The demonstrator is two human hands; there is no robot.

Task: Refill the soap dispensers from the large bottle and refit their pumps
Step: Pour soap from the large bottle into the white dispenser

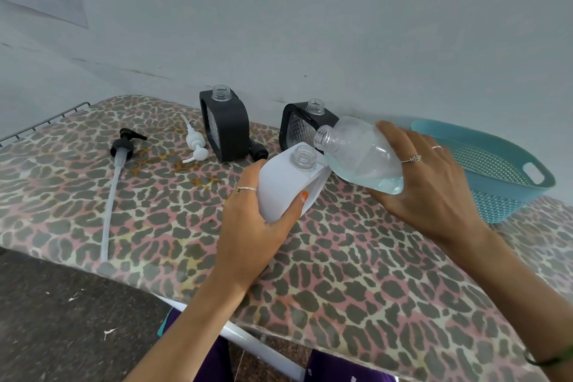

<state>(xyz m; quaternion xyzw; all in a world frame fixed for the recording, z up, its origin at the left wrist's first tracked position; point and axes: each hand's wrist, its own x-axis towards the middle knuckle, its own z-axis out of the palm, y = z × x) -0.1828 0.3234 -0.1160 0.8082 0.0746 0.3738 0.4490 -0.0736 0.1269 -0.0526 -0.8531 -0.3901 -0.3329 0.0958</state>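
My left hand (251, 217) grips a white soap dispenser (283, 186) with an open clear neck, tilted slightly above the table. My right hand (428, 183) holds the large clear bottle (359, 155) on its side, its open mouth just above and right of the white dispenser's neck. Pale blue liquid pools in the bottle's lower end. Two black-framed dispensers stand uncapped near the wall, one (224, 127) left of the other (305, 127). A black pump with a long tube (122, 146) and a white pump (195, 143) lie on the table. Another black pump (259, 150) peeks from behind my left hand.
The table wears a leopard-print cover (356, 273). A teal plastic basket (496, 170) sits at the right by the wall. A wire rack edge (43, 122) shows at the far left. The table's near edge drops to a dark floor.
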